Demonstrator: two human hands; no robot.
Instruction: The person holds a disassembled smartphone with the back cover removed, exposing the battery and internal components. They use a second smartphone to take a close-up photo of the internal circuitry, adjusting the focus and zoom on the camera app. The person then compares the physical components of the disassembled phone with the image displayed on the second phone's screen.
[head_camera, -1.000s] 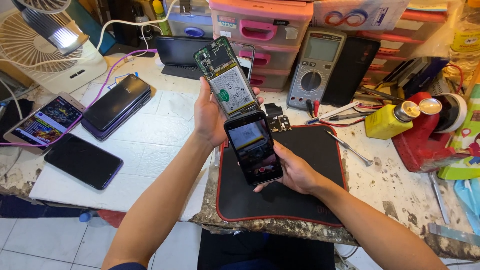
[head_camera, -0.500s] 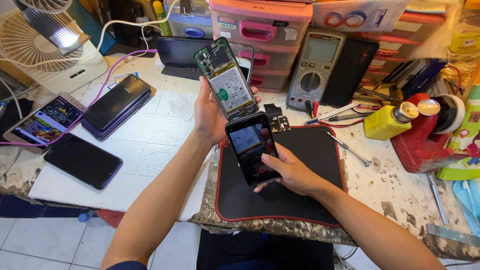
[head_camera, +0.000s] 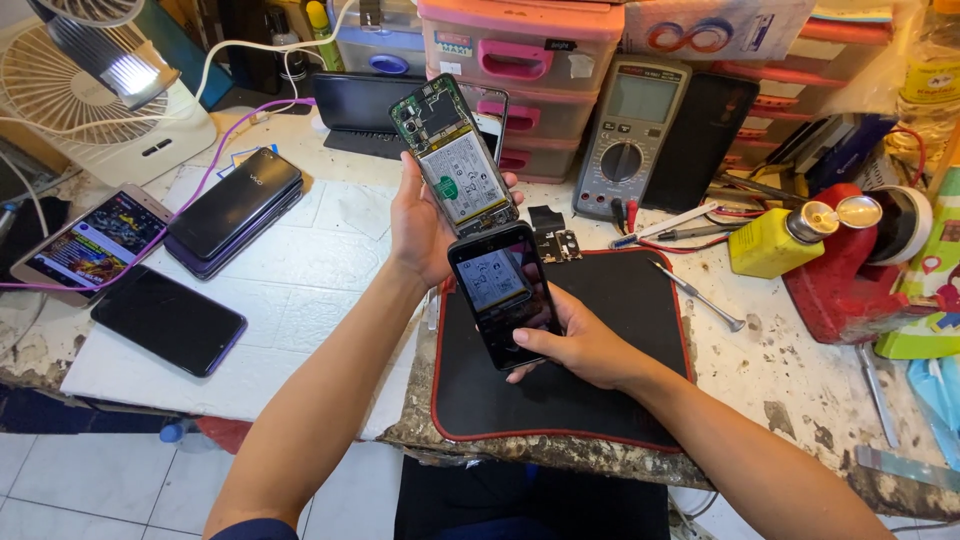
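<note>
My left hand (head_camera: 420, 225) holds up an opened phone (head_camera: 453, 155) with its back cover off, so the battery and circuit board face me. My right hand (head_camera: 580, 345) grips a second, working phone (head_camera: 500, 295) just below it. That phone's lit screen shows a picture of the opened phone. Both phones hover over the black work mat with red edging (head_camera: 600, 400) on the bench.
To the left lie a lit phone (head_camera: 85, 245), a dark phone (head_camera: 168, 320) and a stack of dark phones (head_camera: 235, 210) on white foam board. A multimeter (head_camera: 635, 135), yellow bottle (head_camera: 775, 245), screwdriver (head_camera: 700, 295), small parts (head_camera: 555, 240), pink drawers (head_camera: 520, 60) and a fan (head_camera: 85, 85) surround the mat.
My right hand has raised and tilted the working phone closer to the opened phone. My left hand has stayed nearly still.
</note>
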